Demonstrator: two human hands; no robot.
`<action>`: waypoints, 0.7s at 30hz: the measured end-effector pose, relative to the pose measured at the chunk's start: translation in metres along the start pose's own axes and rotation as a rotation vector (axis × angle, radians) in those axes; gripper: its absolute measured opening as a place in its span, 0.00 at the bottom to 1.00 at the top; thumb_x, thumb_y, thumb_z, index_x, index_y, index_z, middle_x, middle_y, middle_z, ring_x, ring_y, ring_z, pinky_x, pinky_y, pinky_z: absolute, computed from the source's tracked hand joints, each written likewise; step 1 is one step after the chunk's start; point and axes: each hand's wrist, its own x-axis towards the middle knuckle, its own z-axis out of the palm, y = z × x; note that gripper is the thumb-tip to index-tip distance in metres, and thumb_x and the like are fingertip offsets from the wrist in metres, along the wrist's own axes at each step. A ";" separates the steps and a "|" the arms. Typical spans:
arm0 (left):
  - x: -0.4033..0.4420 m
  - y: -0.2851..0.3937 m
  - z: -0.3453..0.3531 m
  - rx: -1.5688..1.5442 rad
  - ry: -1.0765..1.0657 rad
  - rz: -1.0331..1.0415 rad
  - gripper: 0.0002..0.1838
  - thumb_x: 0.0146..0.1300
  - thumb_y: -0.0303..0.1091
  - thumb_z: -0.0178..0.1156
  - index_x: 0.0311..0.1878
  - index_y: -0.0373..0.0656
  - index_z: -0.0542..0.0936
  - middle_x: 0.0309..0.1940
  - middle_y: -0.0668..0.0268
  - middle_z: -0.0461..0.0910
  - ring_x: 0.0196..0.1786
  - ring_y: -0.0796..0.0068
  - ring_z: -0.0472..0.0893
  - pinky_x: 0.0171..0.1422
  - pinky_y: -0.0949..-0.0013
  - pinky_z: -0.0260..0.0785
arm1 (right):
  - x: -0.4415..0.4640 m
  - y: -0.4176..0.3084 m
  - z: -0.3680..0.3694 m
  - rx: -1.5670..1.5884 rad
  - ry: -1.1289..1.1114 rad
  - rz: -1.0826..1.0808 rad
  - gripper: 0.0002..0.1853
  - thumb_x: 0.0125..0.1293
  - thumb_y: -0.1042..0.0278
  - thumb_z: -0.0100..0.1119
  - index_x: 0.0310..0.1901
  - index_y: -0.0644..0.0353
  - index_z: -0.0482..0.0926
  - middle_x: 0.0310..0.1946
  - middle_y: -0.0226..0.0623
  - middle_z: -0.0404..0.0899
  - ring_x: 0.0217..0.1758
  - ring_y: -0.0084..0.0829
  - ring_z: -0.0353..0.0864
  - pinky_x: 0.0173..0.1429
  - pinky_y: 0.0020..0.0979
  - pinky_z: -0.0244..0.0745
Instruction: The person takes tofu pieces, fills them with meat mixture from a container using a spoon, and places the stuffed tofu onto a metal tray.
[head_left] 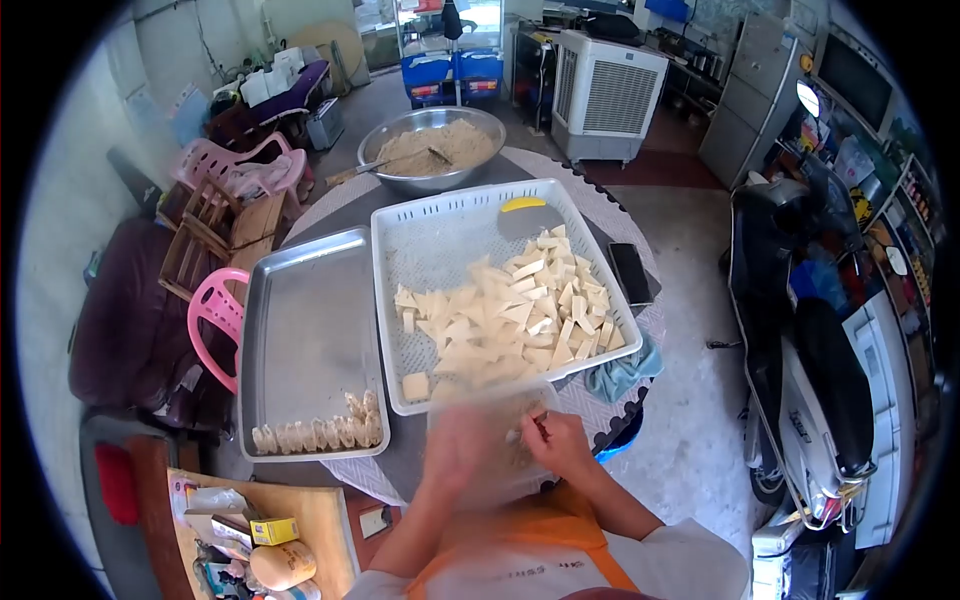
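Near my body a pale, translucent container (pixel 490 400) is smeared by blur; its contents are hard to make out. My left hand (pixel 455 440) is at its left side, fingers blurred. My right hand (pixel 557 440) is at its right side with fingers curled together; what they grip is not clear. Just beyond stands a white perforated basket (pixel 410 240) with many pale, tofu-like cut pieces (pixel 530 300), several of them triangular. A scraper with a yellow handle (pixel 523 204) lies at its far end. On the left, a metal tray (pixel 310 330) has a row of beige, coated-looking pieces (pixel 320 430) along its near edge.
A steel bowl (pixel 370 150) of crumbly tan mix with a spoon stands at the table's far end. A phone (pixel 630 273) and a bluish cloth (pixel 628 372) lie right of the basket. A pink chair (pixel 212 315) is left; a scooter (pixel 810 380) stands right.
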 end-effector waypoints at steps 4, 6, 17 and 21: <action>0.011 -0.011 -0.018 0.367 0.016 0.154 0.24 0.75 0.50 0.39 0.21 0.51 0.62 0.14 0.72 0.59 0.11 0.80 0.54 0.10 0.77 0.43 | 0.000 -0.001 -0.001 0.000 -0.026 0.012 0.15 0.63 0.66 0.56 0.22 0.65 0.77 0.20 0.49 0.76 0.23 0.51 0.78 0.28 0.43 0.72; 0.008 -0.009 -0.028 0.500 -0.048 0.175 0.24 0.75 0.50 0.39 0.21 0.51 0.61 0.13 0.73 0.58 0.11 0.80 0.54 0.10 0.77 0.43 | -0.001 0.000 -0.001 0.002 -0.048 0.024 0.14 0.63 0.66 0.56 0.23 0.66 0.77 0.20 0.49 0.76 0.23 0.52 0.78 0.28 0.43 0.72; -0.009 -0.006 0.008 0.712 -0.072 0.289 0.11 0.69 0.30 0.50 0.53 0.41 0.68 0.49 0.63 0.73 0.56 0.72 0.71 0.58 0.70 0.66 | -0.006 -0.018 -0.001 0.642 -0.059 0.418 0.13 0.72 0.66 0.49 0.36 0.68 0.78 0.23 0.35 0.80 0.22 0.22 0.79 0.27 0.22 0.74; -0.010 -0.006 0.007 0.938 -0.146 0.441 0.17 0.64 0.22 0.55 0.56 0.40 0.67 0.50 0.64 0.74 0.55 0.74 0.72 0.59 0.71 0.66 | -0.002 -0.020 -0.010 0.776 0.021 0.424 0.11 0.72 0.68 0.49 0.38 0.67 0.77 0.25 0.37 0.81 0.22 0.23 0.79 0.29 0.22 0.76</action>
